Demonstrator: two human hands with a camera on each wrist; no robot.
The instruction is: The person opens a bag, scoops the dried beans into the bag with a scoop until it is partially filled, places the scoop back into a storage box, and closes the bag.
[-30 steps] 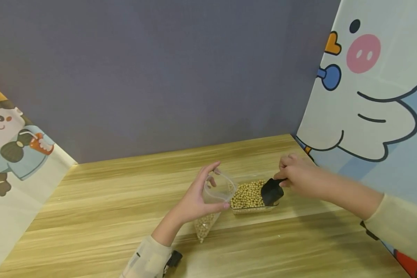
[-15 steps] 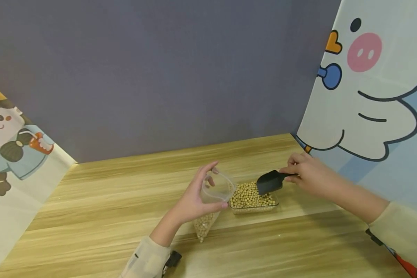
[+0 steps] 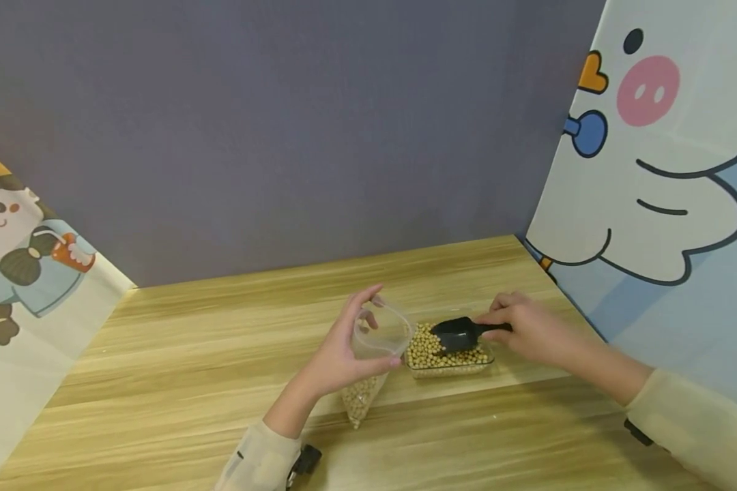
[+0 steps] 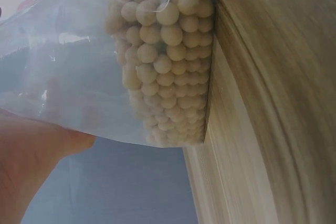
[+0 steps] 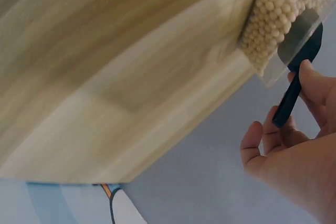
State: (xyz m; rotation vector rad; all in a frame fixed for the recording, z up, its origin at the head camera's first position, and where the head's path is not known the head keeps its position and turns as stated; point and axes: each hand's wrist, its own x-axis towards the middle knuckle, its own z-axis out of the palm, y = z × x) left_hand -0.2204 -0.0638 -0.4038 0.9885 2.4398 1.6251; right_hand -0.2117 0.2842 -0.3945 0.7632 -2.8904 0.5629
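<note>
My left hand (image 3: 334, 361) holds a clear plastic bag (image 3: 364, 402) by its mouth, thumb and fingers spread around the rim. Beige soybeans (image 4: 168, 61) fill the bag's lower part, which rests on the table in the left wrist view. To the right, a clear rectangular container (image 3: 451, 372) is full of soybeans (image 3: 422, 351). My right hand (image 3: 531, 332) pinches the handle of a black scoop (image 3: 457, 334), whose blade lies low among the container's beans. In the right wrist view the scoop handle (image 5: 290, 97) sits between thumb and fingers. The scoop's tip is partly hidden by beans.
Everything stands on a wood-grain table (image 3: 221, 395). A grey panel (image 3: 252, 136) closes off the back. Cartoon-printed panels flank it, a white figure (image 3: 651, 191) on the right and a child drawing (image 3: 12, 252) on the left.
The scoop first rose and levelled above the container's right part, then moved left and down into the beans with my right hand. My left hand and the bag stay almost still.
</note>
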